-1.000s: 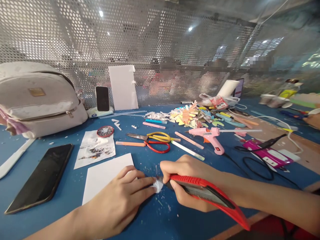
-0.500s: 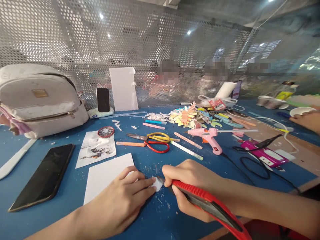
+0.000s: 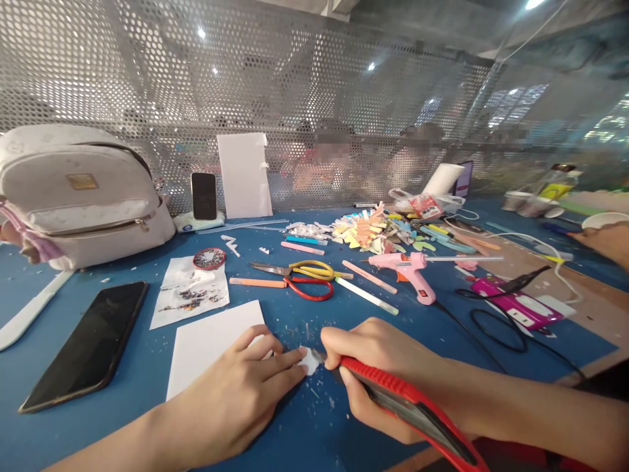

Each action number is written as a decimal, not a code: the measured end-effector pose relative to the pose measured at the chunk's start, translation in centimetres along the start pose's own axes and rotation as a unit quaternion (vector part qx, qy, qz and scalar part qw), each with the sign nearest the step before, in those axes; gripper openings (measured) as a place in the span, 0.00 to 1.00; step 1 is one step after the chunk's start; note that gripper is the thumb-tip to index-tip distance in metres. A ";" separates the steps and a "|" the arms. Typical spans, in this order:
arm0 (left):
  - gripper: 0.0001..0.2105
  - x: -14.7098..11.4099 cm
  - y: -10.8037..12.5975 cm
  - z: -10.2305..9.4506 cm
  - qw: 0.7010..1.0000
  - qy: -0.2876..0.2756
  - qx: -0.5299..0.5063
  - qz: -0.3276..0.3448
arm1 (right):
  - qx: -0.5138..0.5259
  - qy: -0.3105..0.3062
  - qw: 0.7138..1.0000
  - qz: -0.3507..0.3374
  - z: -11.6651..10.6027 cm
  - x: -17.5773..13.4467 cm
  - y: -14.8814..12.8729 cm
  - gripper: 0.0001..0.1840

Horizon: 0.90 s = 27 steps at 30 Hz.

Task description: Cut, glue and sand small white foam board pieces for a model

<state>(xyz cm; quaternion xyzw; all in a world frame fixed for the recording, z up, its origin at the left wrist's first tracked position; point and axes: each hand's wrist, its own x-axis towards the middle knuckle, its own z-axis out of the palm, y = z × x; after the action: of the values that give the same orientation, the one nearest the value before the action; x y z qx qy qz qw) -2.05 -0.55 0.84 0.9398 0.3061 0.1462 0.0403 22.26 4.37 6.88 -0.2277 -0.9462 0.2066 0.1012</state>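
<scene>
My right hand is wrapped round a red and black utility knife. Its blade points left and meets the edge of a small white piece, perhaps foam or card. With its fingertips, my left hand pins that piece against the blue table; the part under the fingers is hidden. White shavings lie scattered around the blade tip. Partly beneath my left hand is a sheet of white board.
Beyond my hands lie scissors, several markers and a pink glue gun. A phone and a backpack occupy the left. Rightwards sit a magenta power strip with cables and another person's hand. Paper scraps are heaped behind.
My right hand and the knife have shifted very slightly, with the blade still at the white piece. My left hand keeps its place. The whole view has drifted a little.
</scene>
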 end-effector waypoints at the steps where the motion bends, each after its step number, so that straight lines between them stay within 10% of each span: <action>1: 0.21 0.0 0.0 0.0 1.000 -0.001 0.000 -0.001 | 0.000 0.001 1.000 -0.002 0.0 0.0 0.0 0.05; 20: 0.22 -0.2 0.2 0.2 1.000 -0.006 -0.015 -0.005 | -0.048 0.054 0.997 -0.022 2.0 -2.0 -0.5 0.06; 27: 0.19 -0.1 0.2 0.8 0.998 0.058 0.024 -0.006 | -0.183 0.028 0.974 -0.130 3.2 -5.0 0.8 0.11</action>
<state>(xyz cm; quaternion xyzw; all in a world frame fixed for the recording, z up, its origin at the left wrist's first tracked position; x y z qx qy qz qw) -1.76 -0.77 0.08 0.9286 0.3172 0.1926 0.0012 26.07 1.55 3.19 -0.1231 -0.9862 0.0087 0.1108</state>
